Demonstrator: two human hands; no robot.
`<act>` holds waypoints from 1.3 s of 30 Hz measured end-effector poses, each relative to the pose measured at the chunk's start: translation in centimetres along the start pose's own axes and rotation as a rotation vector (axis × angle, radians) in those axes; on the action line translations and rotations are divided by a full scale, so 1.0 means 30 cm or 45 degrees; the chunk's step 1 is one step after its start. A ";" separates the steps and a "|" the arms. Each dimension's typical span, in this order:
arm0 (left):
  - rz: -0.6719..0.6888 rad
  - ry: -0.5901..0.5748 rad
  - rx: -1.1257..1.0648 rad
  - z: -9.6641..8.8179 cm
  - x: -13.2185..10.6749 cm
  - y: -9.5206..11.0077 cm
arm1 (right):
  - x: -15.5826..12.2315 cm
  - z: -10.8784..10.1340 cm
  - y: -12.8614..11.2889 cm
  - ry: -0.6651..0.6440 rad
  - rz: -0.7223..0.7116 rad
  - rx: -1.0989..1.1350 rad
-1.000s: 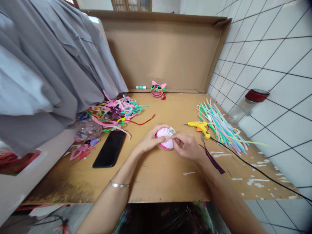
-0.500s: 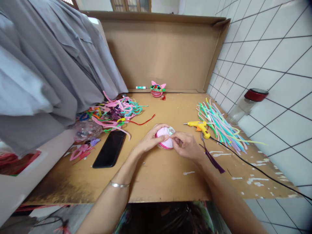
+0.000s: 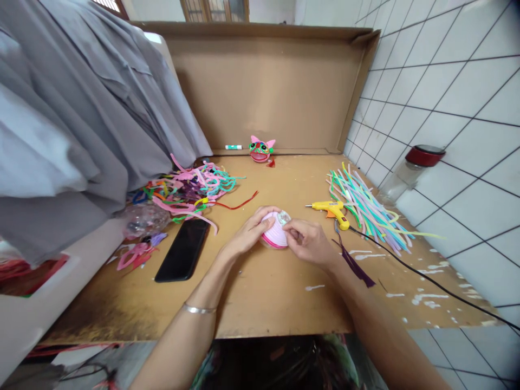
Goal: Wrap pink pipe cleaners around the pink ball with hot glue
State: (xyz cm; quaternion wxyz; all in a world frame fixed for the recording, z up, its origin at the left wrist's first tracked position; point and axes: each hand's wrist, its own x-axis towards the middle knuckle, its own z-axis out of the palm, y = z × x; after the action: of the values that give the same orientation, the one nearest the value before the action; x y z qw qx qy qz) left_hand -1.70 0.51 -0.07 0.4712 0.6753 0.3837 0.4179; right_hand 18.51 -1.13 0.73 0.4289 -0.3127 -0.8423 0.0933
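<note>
A clear plastic ball [image 3: 274, 232] wrapped in pale pink pipe cleaner rows, with a brighter pink band along its lower edge, is held just over the table near its middle. My left hand [image 3: 252, 230] grips it from the left, thumb on top of the pink rows. Part of the bare clear plastic [image 3: 283, 218] shows at its upper right. At the ball's right side, my right hand [image 3: 307, 239] is closed in a pinch against the wrapped surface. Whatever lies between those fingertips is hidden.
A yellow glue gun [image 3: 331, 210] with a black cord lies right, beside loose pipe cleaners [image 3: 365, 211] and a purple tassel [image 3: 356, 266]. Left are a black phone [image 3: 182, 250] and tangled pipe cleaners [image 3: 203, 181]. A small lion-head figure [image 3: 260, 150] stands at the back.
My left thumb has shifted up and left over the pink rows, and the ball appears slightly turned. My right hand remains pinched at its right side.
</note>
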 end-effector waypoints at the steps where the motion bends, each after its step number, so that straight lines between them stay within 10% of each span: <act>1: 0.000 0.002 -0.008 0.000 0.000 0.000 | 0.000 0.001 0.000 0.000 -0.004 0.001; 39: -0.005 0.029 -0.002 0.001 -0.002 0.019 | 0.005 -0.008 -0.012 -0.041 -0.030 0.028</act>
State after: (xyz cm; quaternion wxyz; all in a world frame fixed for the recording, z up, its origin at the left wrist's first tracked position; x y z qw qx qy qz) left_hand -1.62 0.28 0.46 0.4682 0.6695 0.3901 0.4247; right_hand 18.46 -1.35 1.14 0.4198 -0.2967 -0.8516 0.1024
